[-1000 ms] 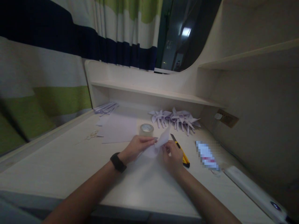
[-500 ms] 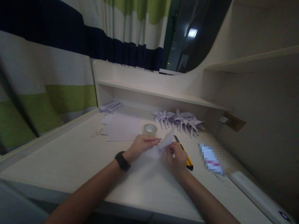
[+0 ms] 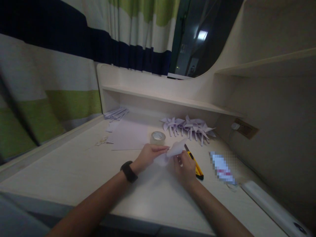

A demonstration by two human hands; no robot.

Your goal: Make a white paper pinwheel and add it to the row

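Observation:
Between my two hands, just above the desk, is a piece of white paper (image 3: 175, 149) with curled, raised flaps. The fingers of my left hand (image 3: 150, 156), with a dark watch on its wrist, pinch its left side. My right hand (image 3: 185, 166) grips the lower right part with bent fingers; some fingertips are hidden behind the paper. A roll of clear tape (image 3: 158, 138) lies just beyond my left hand. To the right of my right hand rests a yellow and black utility knife (image 3: 197, 164), its blade end pointing away from me.
Several paper pinwheels (image 3: 190, 126) are grouped at the back right. Rolled paper sticks (image 3: 116, 114) and a large paper sheet (image 3: 130, 133) occupy the back left, near small scraps (image 3: 102, 141). A blurred-out packet (image 3: 223, 168) and a long white device (image 3: 271, 207) line the right side.
The raised flap of the paper has tipped lower and folded over toward the right. Both hands keep their hold, and my right hand has shifted slightly.

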